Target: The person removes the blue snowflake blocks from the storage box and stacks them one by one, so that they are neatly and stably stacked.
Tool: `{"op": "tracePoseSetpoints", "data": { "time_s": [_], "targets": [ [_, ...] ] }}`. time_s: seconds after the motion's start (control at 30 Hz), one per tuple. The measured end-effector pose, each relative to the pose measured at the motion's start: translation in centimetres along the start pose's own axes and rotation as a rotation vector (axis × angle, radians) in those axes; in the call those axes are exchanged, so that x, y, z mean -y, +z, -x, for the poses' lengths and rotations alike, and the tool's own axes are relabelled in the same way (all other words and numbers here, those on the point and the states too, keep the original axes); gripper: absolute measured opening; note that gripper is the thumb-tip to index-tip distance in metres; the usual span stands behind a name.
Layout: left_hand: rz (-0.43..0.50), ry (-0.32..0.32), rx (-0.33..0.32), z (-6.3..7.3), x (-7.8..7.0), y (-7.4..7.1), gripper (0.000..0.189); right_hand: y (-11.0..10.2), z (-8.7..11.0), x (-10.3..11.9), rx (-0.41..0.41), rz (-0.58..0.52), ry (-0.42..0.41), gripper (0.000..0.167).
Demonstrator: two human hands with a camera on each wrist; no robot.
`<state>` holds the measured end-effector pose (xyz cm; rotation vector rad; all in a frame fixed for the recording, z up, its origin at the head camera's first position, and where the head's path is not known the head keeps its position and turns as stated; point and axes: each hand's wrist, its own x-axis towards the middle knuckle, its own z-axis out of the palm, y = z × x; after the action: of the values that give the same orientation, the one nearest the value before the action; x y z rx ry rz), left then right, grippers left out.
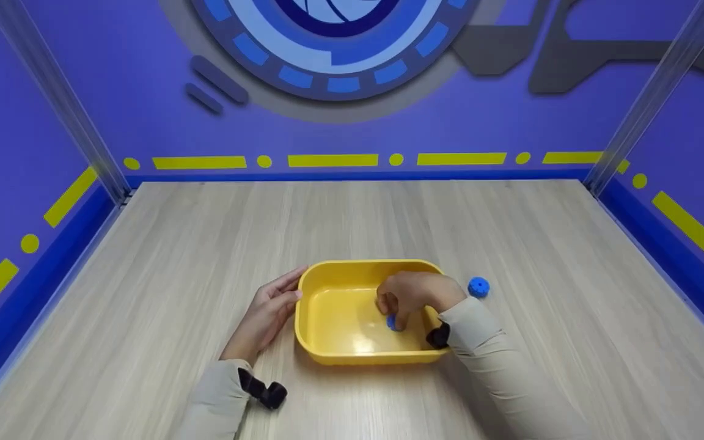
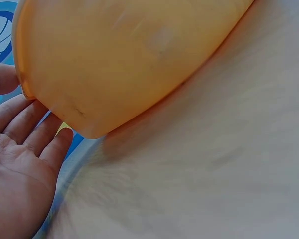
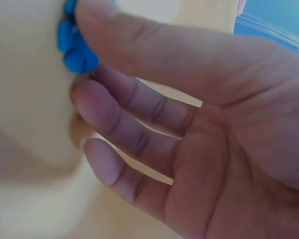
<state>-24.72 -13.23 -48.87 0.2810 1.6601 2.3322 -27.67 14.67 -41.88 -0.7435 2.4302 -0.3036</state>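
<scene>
A yellow plastic tub (image 1: 340,318) stands on the table, its inside facing up. My left hand (image 1: 269,315) grips its left rim, thumb at the rim and the other fingers along the outer wall. In the left wrist view those fingers spread against the tub's side (image 2: 124,64). Inside the tub's right half, my right hand (image 1: 416,293) reaches down and pinches a small blue knobbly piece (image 3: 79,55) at the thumb tip, close over the floor of the tub. The other fingers of that hand curve loosely, and they partly hide the piece.
A round blue knobbly piece (image 1: 478,287) with a small centre hole lies on the wooden table (image 1: 205,226), just right of the tub. Purple and blue panels (image 1: 352,134) with yellow marks wall in the back and both sides.
</scene>
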Motion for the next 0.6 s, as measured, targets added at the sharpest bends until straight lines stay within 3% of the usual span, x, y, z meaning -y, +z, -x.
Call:
{"op": "tracePoseSetpoints", "data": {
  "time_s": [0.2,0.6],
  "targets": [
    [-0.004,-0.001,-0.002,0.0,-0.05,0.01,0.061,0.0,0.0,-0.19,-0.066,0.012,-0.037,0.025],
    [0.012,0.01,-0.002,0.03,0.09,-0.04,0.061,-0.02,0.11,-0.06,-0.071,0.018,-0.04,0.018]
  ]
}}
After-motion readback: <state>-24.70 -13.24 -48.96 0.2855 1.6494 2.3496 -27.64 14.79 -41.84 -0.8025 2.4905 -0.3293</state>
